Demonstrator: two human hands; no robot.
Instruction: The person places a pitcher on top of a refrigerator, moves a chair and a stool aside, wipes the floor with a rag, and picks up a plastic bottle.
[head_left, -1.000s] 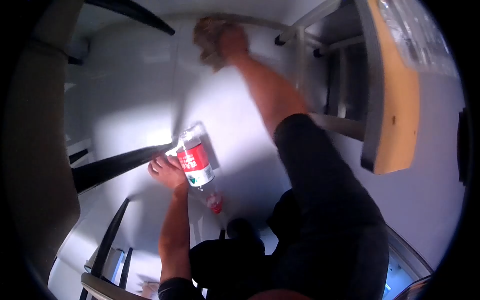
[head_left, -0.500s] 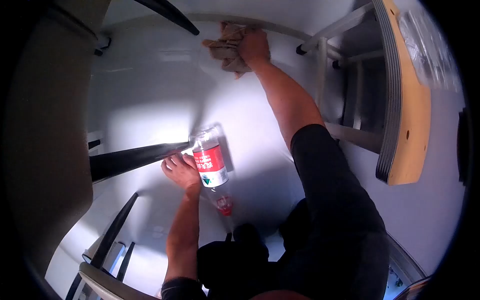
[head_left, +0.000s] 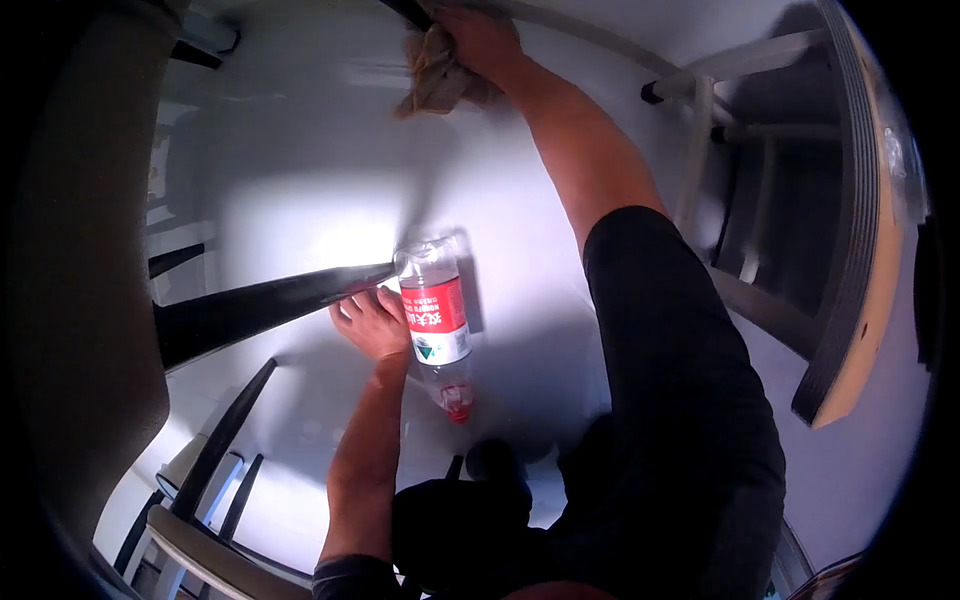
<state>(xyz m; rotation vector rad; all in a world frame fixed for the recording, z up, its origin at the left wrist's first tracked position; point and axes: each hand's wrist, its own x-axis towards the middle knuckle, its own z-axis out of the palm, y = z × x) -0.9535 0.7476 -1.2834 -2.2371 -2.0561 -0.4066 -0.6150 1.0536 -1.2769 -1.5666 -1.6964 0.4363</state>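
Observation:
My right hand [head_left: 478, 42] presses a crumpled brown cloth [head_left: 436, 76] on the pale floor [head_left: 300, 140] at the top, beside the tip of a dark chair leg. Lower down, my left hand [head_left: 371, 322] rests on the floor with its fingers apart, near the tip of another dark leg [head_left: 270, 300]. Right against that hand is a clear plastic bottle [head_left: 436, 315] with a red and white label and a red cap that points towards my feet. Light glares on the floor left of the bottle.
A stool [head_left: 860, 240] with a wooden edge and metal legs stands on the right. Along the left is a large dark chair part [head_left: 90, 250]. More chair legs [head_left: 228, 440] show at the lower left. My dark-clothed legs and shoes are at the bottom.
My right hand and the cloth have moved over the floor, lately up and left to the chair leg. The view has shifted, while my left hand stays beside the bottle.

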